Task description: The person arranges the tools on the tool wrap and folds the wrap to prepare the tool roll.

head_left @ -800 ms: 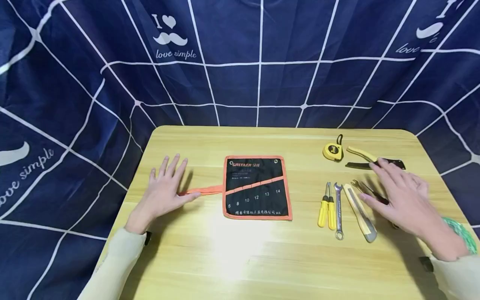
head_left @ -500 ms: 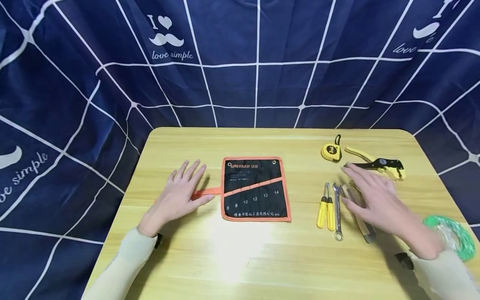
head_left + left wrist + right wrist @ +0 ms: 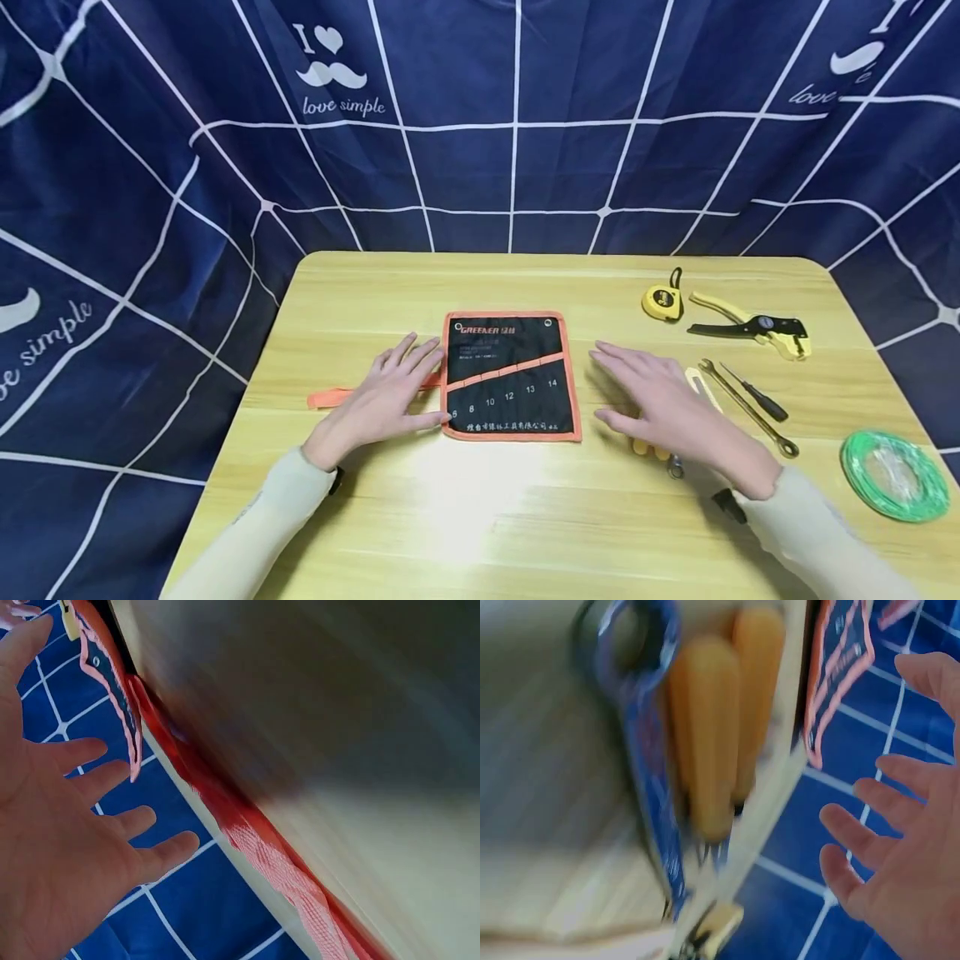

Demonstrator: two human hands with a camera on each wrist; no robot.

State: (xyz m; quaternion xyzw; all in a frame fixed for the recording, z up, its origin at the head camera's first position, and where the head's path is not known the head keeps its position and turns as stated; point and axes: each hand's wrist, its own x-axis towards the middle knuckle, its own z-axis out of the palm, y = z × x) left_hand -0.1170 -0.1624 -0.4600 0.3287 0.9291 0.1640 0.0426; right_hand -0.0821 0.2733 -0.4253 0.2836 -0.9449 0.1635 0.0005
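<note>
- We see our left hand [image 3: 386, 396] held palm down, its fingers spread and gripping nothing; the thumb tip overlaps the lower left corner of the pouch, though we cannot tell whether it touches.
- Our right hand [image 3: 667, 404] reaches leftward above the tools, fingers extended and loosely relaxed, also gripping nothing, a gap separating them from the pouch.
- Between our hands, the flat black fabric tool pouch with orange edging [image 3: 510, 383] lies on the bench, its slanted row of numbered pockets facing up.
- From its left edge a flat orange fabric strap [image 3: 330, 398] runs leftward, passing beneath our left hand.
- Below our right hand, mostly covered in the head view, are two yellow-handled screwdrivers [image 3: 712, 735] and, just right of them, a shiny metal combination wrench [image 3: 649, 750].
- A slim pale utility knife with yellow edging [image 3: 702, 389] shows partly beyond that hand.
- Farther right lie a long brassy metal wrench [image 3: 746, 407] and a black-handled screwdriver [image 3: 767, 402].
- Toward the far right we have a yellow tape measure [image 3: 663, 302] beside yellow-and-black wire strippers [image 3: 750, 327].
- A round green wire coil [image 3: 862, 479] sits near the right edge of the pale wooden bench [image 3: 360, 300].
</note>
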